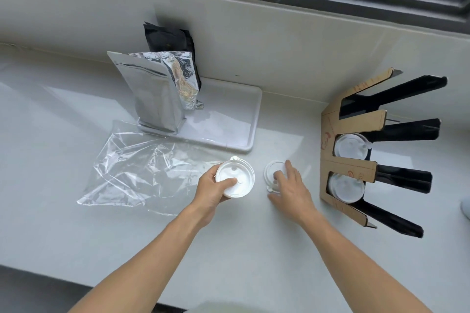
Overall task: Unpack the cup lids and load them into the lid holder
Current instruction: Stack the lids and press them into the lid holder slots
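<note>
Count: two hands (211, 192) (292, 192), two lid stacks on the counter (235, 180) (273, 173), two lid stacks in one four-slot holder (349, 146) (346, 188), one plastic wrapper (142, 168), one tray (229, 119), one silver pouch (152, 91), one black pouch (169, 38).

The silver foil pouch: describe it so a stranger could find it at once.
Start at the white tray on the counter below the window. The silver foil pouch stands upright on the tray's left end, just behind the crumpled clear plastic wrap. Unlike the black bag behind it, it is shiny silver, with its top torn open.
</note>
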